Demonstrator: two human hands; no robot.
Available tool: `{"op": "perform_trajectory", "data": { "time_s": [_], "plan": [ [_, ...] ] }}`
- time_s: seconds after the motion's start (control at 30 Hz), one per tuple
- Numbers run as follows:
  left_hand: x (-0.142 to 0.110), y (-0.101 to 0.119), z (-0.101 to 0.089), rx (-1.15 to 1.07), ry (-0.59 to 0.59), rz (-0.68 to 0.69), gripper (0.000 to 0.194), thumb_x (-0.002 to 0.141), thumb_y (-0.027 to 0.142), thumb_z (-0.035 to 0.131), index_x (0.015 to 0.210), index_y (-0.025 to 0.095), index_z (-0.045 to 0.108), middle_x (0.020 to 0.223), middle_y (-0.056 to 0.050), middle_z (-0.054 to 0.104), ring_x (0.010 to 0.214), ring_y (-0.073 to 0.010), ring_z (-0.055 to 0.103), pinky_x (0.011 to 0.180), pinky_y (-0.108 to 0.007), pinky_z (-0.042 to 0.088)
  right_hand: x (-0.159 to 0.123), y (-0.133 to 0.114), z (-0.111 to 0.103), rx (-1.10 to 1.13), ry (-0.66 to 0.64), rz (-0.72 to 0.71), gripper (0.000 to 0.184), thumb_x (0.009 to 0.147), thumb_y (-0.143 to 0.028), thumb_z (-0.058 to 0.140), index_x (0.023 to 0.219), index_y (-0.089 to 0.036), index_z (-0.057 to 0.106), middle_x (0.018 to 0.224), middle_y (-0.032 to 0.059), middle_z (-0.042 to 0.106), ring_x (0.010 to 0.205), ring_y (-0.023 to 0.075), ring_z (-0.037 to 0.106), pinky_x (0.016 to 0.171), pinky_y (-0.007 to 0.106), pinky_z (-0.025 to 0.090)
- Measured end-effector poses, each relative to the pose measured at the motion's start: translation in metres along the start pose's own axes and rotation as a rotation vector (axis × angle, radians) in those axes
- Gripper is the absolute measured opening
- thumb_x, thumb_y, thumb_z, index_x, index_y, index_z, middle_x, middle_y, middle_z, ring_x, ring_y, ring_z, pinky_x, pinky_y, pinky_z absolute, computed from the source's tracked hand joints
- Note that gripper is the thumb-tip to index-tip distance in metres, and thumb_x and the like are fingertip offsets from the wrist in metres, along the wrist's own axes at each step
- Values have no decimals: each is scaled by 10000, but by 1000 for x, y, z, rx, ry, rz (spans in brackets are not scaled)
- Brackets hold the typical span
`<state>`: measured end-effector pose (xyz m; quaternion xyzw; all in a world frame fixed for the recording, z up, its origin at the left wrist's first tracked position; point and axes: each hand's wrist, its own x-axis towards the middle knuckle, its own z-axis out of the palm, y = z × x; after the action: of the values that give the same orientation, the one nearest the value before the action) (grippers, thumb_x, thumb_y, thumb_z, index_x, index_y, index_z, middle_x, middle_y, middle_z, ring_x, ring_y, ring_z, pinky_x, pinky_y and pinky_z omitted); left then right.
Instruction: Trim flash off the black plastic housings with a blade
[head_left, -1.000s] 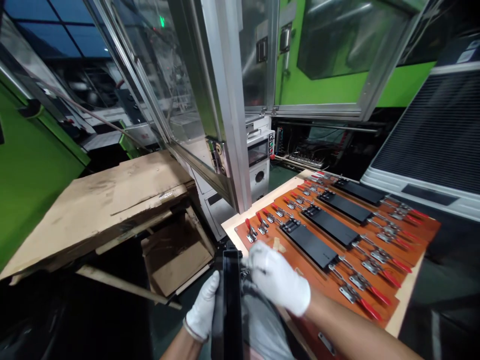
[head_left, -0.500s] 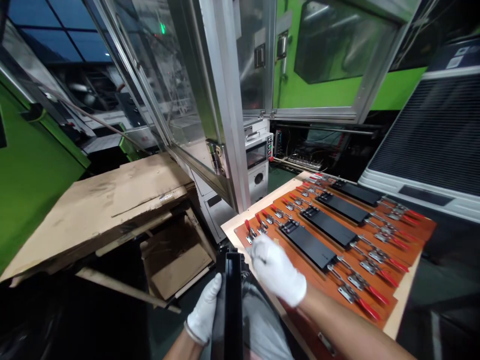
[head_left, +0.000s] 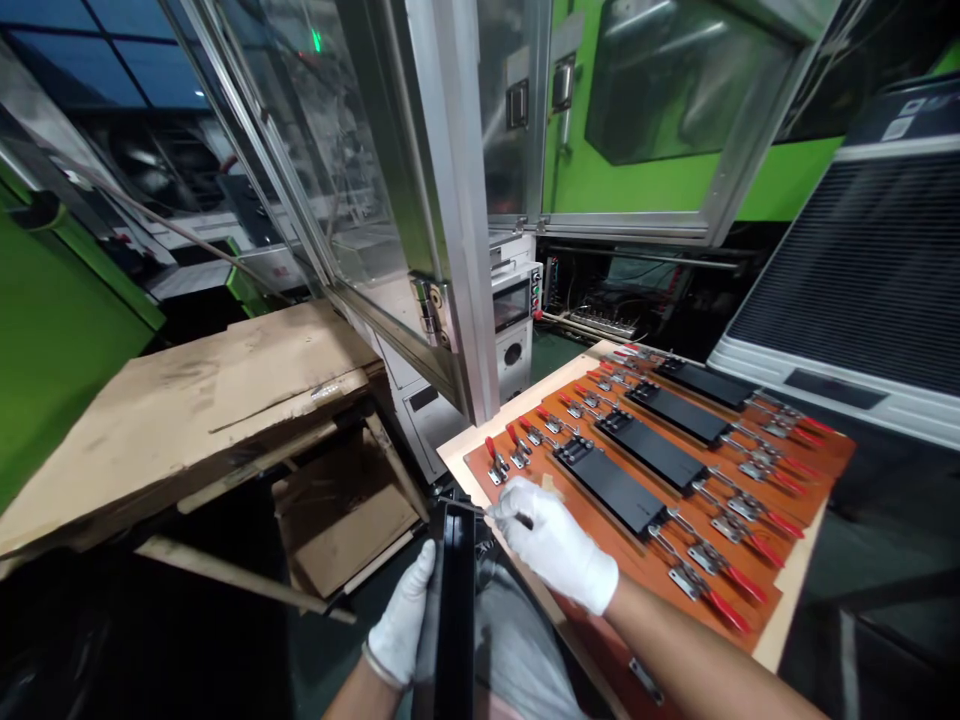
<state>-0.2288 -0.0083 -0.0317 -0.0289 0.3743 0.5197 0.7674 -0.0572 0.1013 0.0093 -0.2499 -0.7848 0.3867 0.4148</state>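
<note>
My left hand [head_left: 403, 615], in a white glove, grips a long black bar-shaped part [head_left: 454, 610] that stands upright in front of me. My right hand [head_left: 555, 545], also gloved, is close to the part's top end, with its fingertips pinched together; a small dark speck shows there, too small to identify. To the right lies an orange phenolic fixture board [head_left: 787, 500] on a pale wooden base [head_left: 480, 432]. It carries several black plates [head_left: 611, 490] flanked by toggle clamps [head_left: 709, 570] with red handles. The lower end of the black part is hidden by my lap.
Grey trousers [head_left: 517, 650] fill the bottom of the view. On the left are a torn cardboard sheet [head_left: 187, 420] and a cardboard box [head_left: 345, 520]. An aluminium-framed glass door [head_left: 450, 200] stands ahead, before a green machine [head_left: 675, 190], with a grey vented panel [head_left: 847, 270] at right.
The whole scene has drifted slightly left and up in the view as my head moved. Both hands stay in nearly the same grip and position on the black part.
</note>
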Motion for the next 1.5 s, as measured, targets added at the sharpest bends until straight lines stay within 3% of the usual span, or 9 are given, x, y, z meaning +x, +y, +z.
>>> {"op": "perform_trajectory", "data": {
  "time_s": [0.27, 0.47, 0.57, 0.8, 1.0, 1.17, 1.27, 1.37, 1.5],
  "plan": [
    [7, 4, 0, -30, -34, -26, 385, 798, 520, 674, 831, 138, 706, 549, -14, 677, 533, -163, 662, 616, -248, 511, -15, -5, 13, 72, -86, -212, 232, 711, -30, 456, 750, -199, 610, 756, 17, 598, 692, 138, 573, 636, 255, 479],
    [9, 0, 2, 9, 35, 9, 385, 784, 516, 693, 884, 145, 704, 643, -29, 719, 612, -177, 695, 646, -252, 521, 0, -2, 1, -11, 62, -20, 197, 761, -62, 439, 654, -204, 524, 687, -1, 535, 636, 132, 528, 624, 260, 467],
    [12, -1, 2, 43, 53, 57, 369, 787, 505, 695, 863, 144, 706, 633, -23, 714, 596, -164, 688, 633, -245, 518, -7, 1, 7, -33, 100, -58, 191, 749, -71, 439, 645, -209, 520, 690, 7, 531, 661, 144, 535, 637, 268, 469],
    [15, 8, 11, 15, -15, -5, 431, 808, 555, 644, 721, 136, 691, 561, -25, 675, 463, -127, 599, 501, -220, 437, -36, -12, 9, 142, -236, -101, 245, 696, -48, 483, 766, -204, 658, 777, 20, 637, 711, 138, 613, 660, 247, 499],
    [9, 6, 27, 129, 145, -24, 475, 818, 568, 619, 663, 123, 680, 531, -47, 665, 450, -140, 597, 476, -227, 431, -13, -4, -1, -27, 77, 22, 206, 801, -88, 464, 672, -196, 583, 702, 20, 576, 687, 148, 563, 695, 284, 489],
    [12, 16, 29, 71, 141, 28, 485, 800, 587, 630, 654, 125, 656, 526, -33, 651, 439, -117, 583, 443, -199, 412, -42, -9, 9, 203, -200, -129, 243, 664, -37, 482, 715, -200, 655, 735, 14, 626, 657, 125, 598, 603, 221, 481],
    [15, 18, 30, 65, 126, 25, 491, 800, 599, 620, 659, 130, 647, 516, -29, 643, 424, -122, 577, 436, -206, 420, -42, -13, 0, 234, -188, -31, 198, 699, -65, 518, 725, -198, 661, 752, 15, 630, 664, 122, 597, 622, 226, 479],
    [16, 13, 32, 115, 153, -1, 501, 829, 594, 583, 692, 118, 661, 529, -46, 658, 430, -141, 595, 451, -221, 444, -22, -13, -16, 172, -29, 162, 101, 789, -192, 578, 697, -189, 621, 718, 6, 590, 660, 133, 560, 651, 259, 460],
    [18, 7, 28, 115, 194, -8, 462, 846, 550, 593, 722, 112, 671, 527, -42, 658, 446, -131, 613, 465, -200, 455, -5, -11, -29, 242, 72, 424, 207, 755, -357, 668, 678, -195, 564, 690, -19, 560, 655, 141, 519, 645, 269, 433]
  ]
}}
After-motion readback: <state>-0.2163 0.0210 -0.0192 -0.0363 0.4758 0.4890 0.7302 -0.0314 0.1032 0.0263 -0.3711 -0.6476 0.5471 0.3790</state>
